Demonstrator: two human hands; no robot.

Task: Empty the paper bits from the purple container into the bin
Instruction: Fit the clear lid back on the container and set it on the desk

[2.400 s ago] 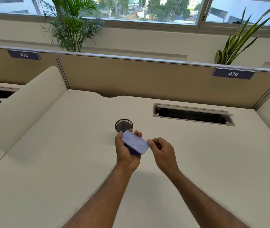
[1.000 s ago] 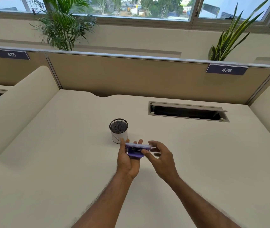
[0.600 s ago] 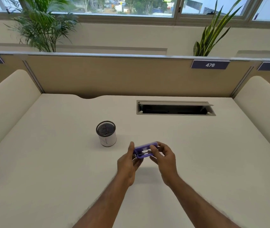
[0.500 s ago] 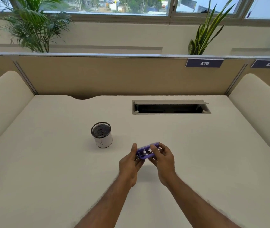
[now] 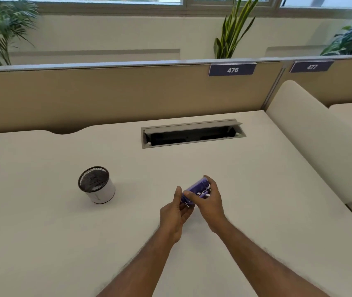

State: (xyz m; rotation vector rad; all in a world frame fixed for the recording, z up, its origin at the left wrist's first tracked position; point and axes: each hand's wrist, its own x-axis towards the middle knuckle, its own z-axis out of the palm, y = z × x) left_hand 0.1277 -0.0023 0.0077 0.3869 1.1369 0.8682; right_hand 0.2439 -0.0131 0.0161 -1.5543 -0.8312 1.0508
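The purple container (image 5: 196, 190) is up off the desk, held between both hands a little in front of the person and tilted, its far end higher than its near end. It looks translucent, with a few small white flecks showing against the purple; whether those are paper bits or part of the box is too blurred to say. The left hand (image 5: 174, 213) is closed on the near, lower end, thumb up along the edge and fingers curled beneath. The right hand (image 5: 208, 202) is wrapped over the far, upper end, its fingertips (image 5: 189, 195) pressing on the top face. So both hands are clamped on the one box, nearly touching each other around it.

Well to the left on the cream desk (image 5: 63, 243) stands the bin (image 5: 96, 185), a small round pot with a white wall and a dark mesh rim, apart from the hands. Some pale scraps seem to lie in its bottom.

Farther back, a rectangular cable hatch (image 5: 192, 133) is set into the desktop, its flap propped open. Behind it runs a tan partition (image 5: 106, 95) carrying number plates reading 476 (image 5: 232, 70) and 477 (image 5: 311, 66), with leafy plants (image 5: 233, 33) beyond on the window side
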